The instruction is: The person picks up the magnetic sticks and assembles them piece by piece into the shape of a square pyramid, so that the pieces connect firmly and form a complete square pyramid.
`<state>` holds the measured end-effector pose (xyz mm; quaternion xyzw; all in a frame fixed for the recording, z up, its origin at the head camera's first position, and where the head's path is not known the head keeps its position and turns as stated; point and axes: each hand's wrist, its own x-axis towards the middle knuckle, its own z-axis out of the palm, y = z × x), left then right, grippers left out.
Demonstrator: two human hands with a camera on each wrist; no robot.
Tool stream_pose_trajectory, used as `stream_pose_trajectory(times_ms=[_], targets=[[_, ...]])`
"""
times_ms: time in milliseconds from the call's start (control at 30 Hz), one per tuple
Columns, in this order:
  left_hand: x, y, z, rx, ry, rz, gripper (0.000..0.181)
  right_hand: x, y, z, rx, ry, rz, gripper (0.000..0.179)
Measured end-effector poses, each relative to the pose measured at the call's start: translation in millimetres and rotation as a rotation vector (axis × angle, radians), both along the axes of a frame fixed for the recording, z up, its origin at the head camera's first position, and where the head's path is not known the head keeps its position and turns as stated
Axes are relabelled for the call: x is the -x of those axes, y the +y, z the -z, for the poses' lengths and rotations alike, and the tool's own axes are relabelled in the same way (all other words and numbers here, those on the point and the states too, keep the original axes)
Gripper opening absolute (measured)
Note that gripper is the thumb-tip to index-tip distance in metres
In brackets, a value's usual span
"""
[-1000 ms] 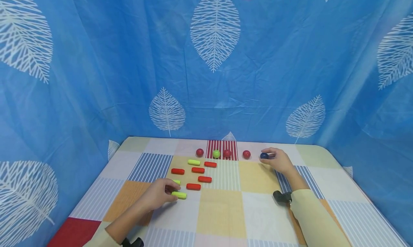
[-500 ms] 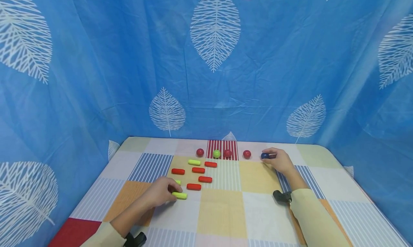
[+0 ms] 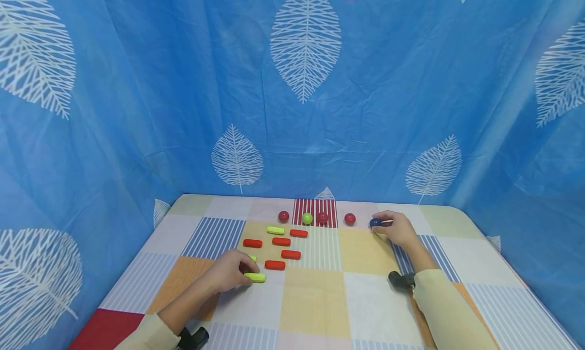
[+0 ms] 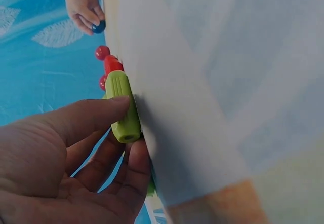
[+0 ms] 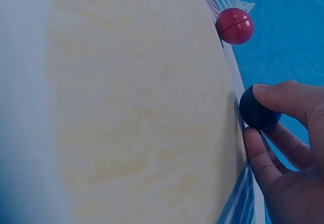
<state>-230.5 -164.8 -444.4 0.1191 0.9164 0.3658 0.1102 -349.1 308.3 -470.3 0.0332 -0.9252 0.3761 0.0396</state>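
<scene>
My left hand [image 3: 228, 271] is at the front left, its thumb and fingers pinching a short yellow-green ribbed bar [image 4: 122, 107] low over the cloth. The thumb lies on the bar's near side in the left wrist view. Just behind that hand, a second yellow-green bar [image 3: 252, 258] is mostly hidden by the fingers. At the back right my right hand [image 3: 397, 229] holds a dark blue ball [image 5: 258, 107] between thumb and fingers, close to the tabletop. A shiny red ball [image 5: 235, 26] sits to the left of the blue one.
Several red bars [image 3: 274, 264] and one more yellow-green bar [image 3: 275, 230] lie scattered left of the middle. Along the back stand a red ball [image 3: 284, 216], a green ball [image 3: 307, 218] and another red ball [image 3: 322, 218]. A blue leaf-print curtain [image 3: 347, 111] encloses the table [image 3: 315, 299].
My left thumb and fingers have drawn in slightly around the yellow-green bar. My right fingers have shifted a little on the blue ball, which shows more now. The other bars and balls stay put.
</scene>
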Motion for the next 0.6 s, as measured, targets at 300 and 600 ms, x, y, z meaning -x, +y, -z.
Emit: stream_pose_trajectory(times_ms=[300,600], targets=[[3.2,12.6,-3.5,-0.016,0.028,0.135,0.023,-18.2,-6.4,-9.3,0.033,-0.031,-0.019,0.042],[9.7,45.1,-5.8,-0.054,0.106,0.197,0.021,-42.8,-16.2,-16.0,0.082,-0.076,-0.092,0.046]])
